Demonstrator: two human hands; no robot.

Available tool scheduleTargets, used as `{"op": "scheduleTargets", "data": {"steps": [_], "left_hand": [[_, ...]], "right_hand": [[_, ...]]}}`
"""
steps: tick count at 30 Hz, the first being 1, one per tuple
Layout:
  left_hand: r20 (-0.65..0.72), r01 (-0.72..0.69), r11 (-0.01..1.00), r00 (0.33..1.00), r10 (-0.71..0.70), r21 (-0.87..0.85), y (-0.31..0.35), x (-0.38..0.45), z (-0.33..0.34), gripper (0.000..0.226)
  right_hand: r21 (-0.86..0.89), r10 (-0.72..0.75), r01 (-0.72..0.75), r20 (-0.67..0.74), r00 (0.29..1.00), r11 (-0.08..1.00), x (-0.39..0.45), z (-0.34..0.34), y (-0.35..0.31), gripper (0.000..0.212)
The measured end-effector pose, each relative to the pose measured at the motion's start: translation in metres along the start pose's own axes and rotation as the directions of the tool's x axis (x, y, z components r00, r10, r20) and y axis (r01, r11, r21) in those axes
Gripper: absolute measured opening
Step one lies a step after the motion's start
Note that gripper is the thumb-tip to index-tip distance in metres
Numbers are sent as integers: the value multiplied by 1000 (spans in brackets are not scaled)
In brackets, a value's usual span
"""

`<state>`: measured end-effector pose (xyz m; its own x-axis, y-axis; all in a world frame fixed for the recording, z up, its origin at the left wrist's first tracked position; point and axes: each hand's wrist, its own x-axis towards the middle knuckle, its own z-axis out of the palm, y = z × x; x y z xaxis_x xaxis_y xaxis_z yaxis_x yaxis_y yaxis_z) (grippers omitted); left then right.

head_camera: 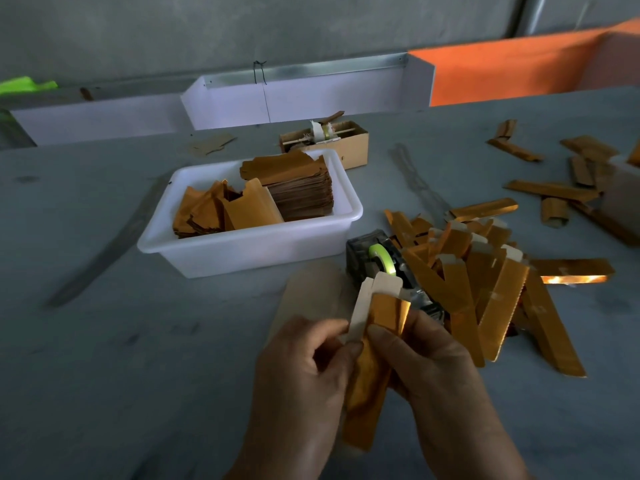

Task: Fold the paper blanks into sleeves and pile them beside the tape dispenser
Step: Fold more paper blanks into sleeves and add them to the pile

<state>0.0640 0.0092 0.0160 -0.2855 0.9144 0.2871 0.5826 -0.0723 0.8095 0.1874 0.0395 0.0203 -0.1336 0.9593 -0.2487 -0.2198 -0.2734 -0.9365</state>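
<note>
Both hands hold one gold paper blank (372,372) upright over the grey table, partly folded, its white inner flaps at the top. My left hand (304,375) pinches its left edge; my right hand (436,372) grips its right side with the thumb on the gold face. Just behind it stands the tape dispenser (377,263) with a green roll. A pile of folded gold sleeves (485,289) lies to the right of the dispenser. A white tub (249,251) at centre left holds stacks of flat blanks (298,188).
A small cardboard box (349,147) with tape scraps stands behind the tub. More gold sleeves (554,190) lie scattered at the far right. White and orange partitions (502,69) line the table's back edge. A flat beige sheet (311,292) lies under my hands.
</note>
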Motion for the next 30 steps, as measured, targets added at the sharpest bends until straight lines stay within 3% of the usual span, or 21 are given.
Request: {"op": "scheduleTargets", "data": {"steps": [2, 4, 6, 9, 11, 14, 16, 18, 19, 21, 23, 26, 28, 30], "left_hand": [[-9, -195, 948, 979, 204, 252, 3, 0, 4, 15], [52, -347, 776, 924, 378, 526, 4, -1, 9, 32], [114, -378, 642, 903, 413, 667, 8, -8, 16, 42], [182, -279, 668, 960, 214, 690, 8, -16, 25, 43], [223, -262, 703, 963, 150, 661, 7, -18, 27, 40], [223, -408, 647, 909, 351, 645, 2, -15, 24, 24], [174, -346, 805, 938, 299, 483, 1, -8, 16, 29], [66, -57, 983, 997, 46, 175, 0, 2, 7, 26], [120, 127, 992, 985, -126, 3, -1, 6, 3, 18], [328, 370, 912, 896, -300, -179, -2, 12, -6, 6], [398, 412, 888, 864, -308, -205, 1, 17, -12, 1], [312, 430, 836, 890, -331, -340, 5, 22, -10, 10], [249, 446, 787, 894, -372, -426, 6, 26, -5, 17], [210, 447, 750, 894, -396, -488, 7, 31, 1, 19]], "right_hand": [[18, -9, 10, -12, 1000, 1000, 1, 0, -1, 10], [36, -5, 5, -7, 1000, 999, 2, 1, -1, 10], [40, -2, 2, 7, 1000, 999, 2, 2, 0, 10], [81, 39, -39, 1, 999, 996, 2, 4, 2, 12], [76, 64, -63, -10, 998, 995, 2, 5, 4, 11], [64, 54, -53, -19, 998, 997, 5, 2, 7, 11], [88, 55, -53, -26, 998, 995, 7, 0, 4, 9], [122, 35, -32, -22, 999, 992, 8, 0, 2, 8], [118, 19, -17, -18, 1000, 993, 8, 0, 2, 8], [98, -4, 4, 1, 1000, 995, 7, -1, 2, 13], [52, -21, 19, 29, 999, 998, 5, -1, -3, 23], [-179, -187, 183, -9, 982, 967, 8, -10, -17, 28], [-398, -350, 283, -106, 931, 873, 15, -26, -26, 17], [-522, -399, 267, -156, 904, 810, 24, -43, -35, 7]]}}
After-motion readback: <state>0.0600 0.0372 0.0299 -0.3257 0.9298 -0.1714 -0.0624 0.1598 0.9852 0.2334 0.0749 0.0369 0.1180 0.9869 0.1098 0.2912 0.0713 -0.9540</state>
